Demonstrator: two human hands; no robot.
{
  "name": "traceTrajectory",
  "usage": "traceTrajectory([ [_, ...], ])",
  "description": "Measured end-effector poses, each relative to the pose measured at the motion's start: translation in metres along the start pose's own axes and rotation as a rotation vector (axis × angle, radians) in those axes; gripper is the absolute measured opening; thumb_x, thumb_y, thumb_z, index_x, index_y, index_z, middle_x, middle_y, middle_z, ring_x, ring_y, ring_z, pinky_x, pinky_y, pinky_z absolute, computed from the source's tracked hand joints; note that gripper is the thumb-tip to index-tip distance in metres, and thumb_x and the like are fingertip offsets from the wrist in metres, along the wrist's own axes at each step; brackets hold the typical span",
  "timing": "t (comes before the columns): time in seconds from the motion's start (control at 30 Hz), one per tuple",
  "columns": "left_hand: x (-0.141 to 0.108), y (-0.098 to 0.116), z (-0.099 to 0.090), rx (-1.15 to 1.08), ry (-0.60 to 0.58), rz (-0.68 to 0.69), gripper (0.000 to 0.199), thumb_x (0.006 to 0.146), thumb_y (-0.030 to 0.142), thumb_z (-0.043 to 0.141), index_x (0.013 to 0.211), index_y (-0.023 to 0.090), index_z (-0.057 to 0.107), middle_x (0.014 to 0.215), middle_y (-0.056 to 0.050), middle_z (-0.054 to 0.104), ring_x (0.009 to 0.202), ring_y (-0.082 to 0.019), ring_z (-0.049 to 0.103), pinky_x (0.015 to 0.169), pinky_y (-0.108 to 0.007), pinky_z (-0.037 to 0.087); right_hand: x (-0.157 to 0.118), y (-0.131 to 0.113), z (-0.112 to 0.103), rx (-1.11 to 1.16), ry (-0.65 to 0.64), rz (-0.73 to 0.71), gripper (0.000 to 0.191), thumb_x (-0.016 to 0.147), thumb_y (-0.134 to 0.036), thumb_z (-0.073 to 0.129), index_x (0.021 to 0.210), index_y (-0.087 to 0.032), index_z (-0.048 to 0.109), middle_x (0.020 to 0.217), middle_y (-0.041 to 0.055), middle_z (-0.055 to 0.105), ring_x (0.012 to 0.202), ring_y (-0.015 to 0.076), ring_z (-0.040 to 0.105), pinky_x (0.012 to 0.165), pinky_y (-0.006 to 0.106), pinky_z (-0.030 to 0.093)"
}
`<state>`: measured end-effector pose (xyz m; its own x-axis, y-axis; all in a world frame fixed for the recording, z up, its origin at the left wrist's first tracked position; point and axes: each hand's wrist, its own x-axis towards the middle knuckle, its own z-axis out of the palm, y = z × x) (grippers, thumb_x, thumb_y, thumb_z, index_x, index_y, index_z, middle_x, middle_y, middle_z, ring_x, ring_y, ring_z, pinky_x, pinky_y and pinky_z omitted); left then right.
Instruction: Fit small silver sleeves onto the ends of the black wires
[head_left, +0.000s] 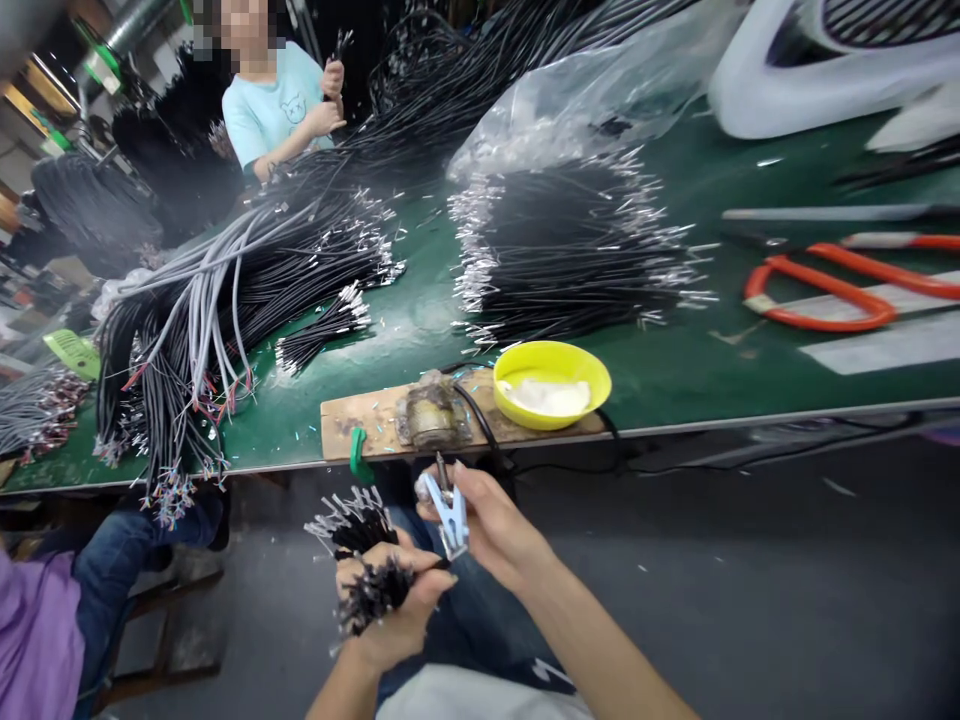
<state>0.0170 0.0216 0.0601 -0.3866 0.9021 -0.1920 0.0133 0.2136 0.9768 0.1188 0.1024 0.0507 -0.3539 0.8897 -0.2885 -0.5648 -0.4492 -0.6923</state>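
Note:
My left hand (394, 620) is wrapped round a bundle of short black cables (358, 528) with stripped silvery ends. The ends fan out on both sides of my fist. One dark cable end pokes out between thumb and forefinger, toward my right hand. Pinched in the fingers of my right hand (499, 515) is a light blue plastic clip (450, 513), with a dark metal tip just above it; whether that tip belongs to the clip I cannot tell. Both hands are close together below the table edge, in front of a wooden board (360, 410).
A yellow bowl (555, 385) of white material and a grimy cylindrical block (431, 415) rest on the board. Behind lie a wide stack of black cables (562, 250), more bundles at left, and orange-handled scissors (825, 290). A co-worker (277, 110) handles cables across the table; another person sits left.

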Motion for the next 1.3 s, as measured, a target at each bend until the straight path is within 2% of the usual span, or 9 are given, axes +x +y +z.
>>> traceTrajectory([
  [0.17, 0.001, -0.001, 0.002, 0.113, -0.061, 0.056, 0.009, 0.06, 0.031, 0.072, 0.053, 0.034, 0.068, 0.053, 0.003, 0.062, 0.059, -0.023, 0.057, 0.076, -0.041, 0.048, 0.002, 0.007, 0.0, 0.177, 0.005, 0.057, 0.042, 0.047, -0.057, 0.076, 0.057, -0.018, 0.063, 0.054, -0.0011, 0.056, 0.049, 0.0118, 0.048, 0.049, 0.025, 0.042],
  [0.47, 0.006, -0.005, 0.004, 0.197, -0.118, 0.096, 0.018, 0.062, 0.029, 0.07, 0.046, 0.024, 0.065, 0.047, -0.001, 0.055, 0.051, -0.019, 0.052, 0.058, -0.032, 0.047, 0.002, 0.002, 0.004, 0.288, 0.025, 0.103, 0.04, 0.043, -0.05, 0.081, 0.055, -0.016, 0.064, 0.051, -0.0032, 0.056, 0.048, 0.0092, 0.047, 0.049, 0.021, 0.04],
  [0.63, 0.007, -0.005, 0.001, 0.212, -0.114, 0.103, 0.008, 0.061, 0.028, 0.071, 0.054, 0.024, 0.07, 0.054, -0.003, 0.061, 0.055, -0.02, 0.055, 0.063, -0.034, 0.048, 0.001, 0.004, 0.003, 0.309, -0.02, 0.121, 0.041, 0.046, -0.053, 0.079, 0.054, -0.015, 0.063, 0.05, -0.0031, 0.056, 0.043, 0.0083, 0.045, 0.045, 0.021, 0.037],
  [0.77, 0.007, -0.007, -0.001, 0.199, -0.12, 0.092, 0.01, 0.061, 0.029, 0.072, 0.055, 0.021, 0.07, 0.058, -0.005, 0.066, 0.062, -0.023, 0.059, 0.068, -0.036, 0.049, -0.002, 0.009, -0.002, 0.31, -0.07, 0.176, 0.049, 0.052, -0.065, 0.068, 0.054, -0.016, 0.063, 0.046, -0.002, 0.054, 0.04, 0.0098, 0.044, 0.041, 0.023, 0.036],
  [0.93, 0.007, -0.009, -0.004, 0.158, -0.136, 0.079, 0.013, 0.06, 0.031, 0.072, 0.057, 0.019, 0.069, 0.059, -0.003, 0.064, 0.06, -0.019, 0.058, 0.069, -0.032, 0.049, -0.007, 0.023, -0.012, 0.281, 0.06, 0.231, 0.047, 0.05, -0.062, 0.072, 0.057, -0.016, 0.064, 0.053, -0.0001, 0.06, 0.044, 0.0098, 0.046, 0.043, 0.022, 0.036],
  [1.07, 0.005, -0.013, -0.008, 0.121, -0.135, 0.074, 0.019, 0.059, 0.036, 0.073, 0.054, 0.02, 0.065, 0.06, -0.002, 0.061, 0.063, -0.017, 0.056, 0.068, -0.029, 0.049, -0.016, 0.035, -0.022, 0.15, 0.118, 0.16, 0.043, 0.048, -0.056, 0.077, 0.054, -0.016, 0.061, 0.05, -0.0026, 0.054, 0.05, 0.0093, 0.045, 0.049, 0.021, 0.037],
  [1.17, 0.002, -0.022, -0.011, -0.005, -0.158, 0.009, 0.025, 0.059, 0.042, 0.073, 0.057, 0.02, 0.063, 0.059, -0.001, 0.057, 0.055, -0.014, 0.054, 0.053, -0.026, 0.047, -0.025, 0.041, -0.027, 0.075, 0.085, 0.137, 0.043, 0.051, -0.052, 0.077, 0.047, -0.015, 0.057, 0.047, -0.0032, 0.05, 0.05, 0.0088, 0.042, 0.051, 0.02, 0.035],
  [1.23, 0.0, -0.03, -0.012, -0.153, -0.184, -0.104, 0.03, 0.058, 0.047, 0.073, 0.06, 0.019, 0.06, 0.059, 0.0, 0.054, 0.043, -0.009, 0.047, 0.04, -0.023, 0.039, -0.031, 0.043, -0.031, 0.058, 0.08, 0.138, 0.042, 0.051, -0.052, 0.077, 0.047, -0.014, 0.057, 0.047, -0.0031, 0.049, 0.05, 0.0084, 0.039, 0.05, 0.021, 0.034],
  [1.3, -0.001, -0.038, -0.011, -0.247, -0.196, -0.213, 0.037, 0.054, 0.051, 0.075, 0.061, 0.019, 0.058, 0.06, 0.001, 0.053, 0.035, -0.005, 0.038, 0.034, -0.022, 0.032, -0.036, 0.044, -0.033, 0.01, 0.065, 0.112, 0.042, 0.055, -0.053, 0.075, 0.051, -0.014, 0.06, 0.048, -0.0027, 0.049, 0.049, 0.0085, 0.038, 0.049, 0.021, 0.033],
])
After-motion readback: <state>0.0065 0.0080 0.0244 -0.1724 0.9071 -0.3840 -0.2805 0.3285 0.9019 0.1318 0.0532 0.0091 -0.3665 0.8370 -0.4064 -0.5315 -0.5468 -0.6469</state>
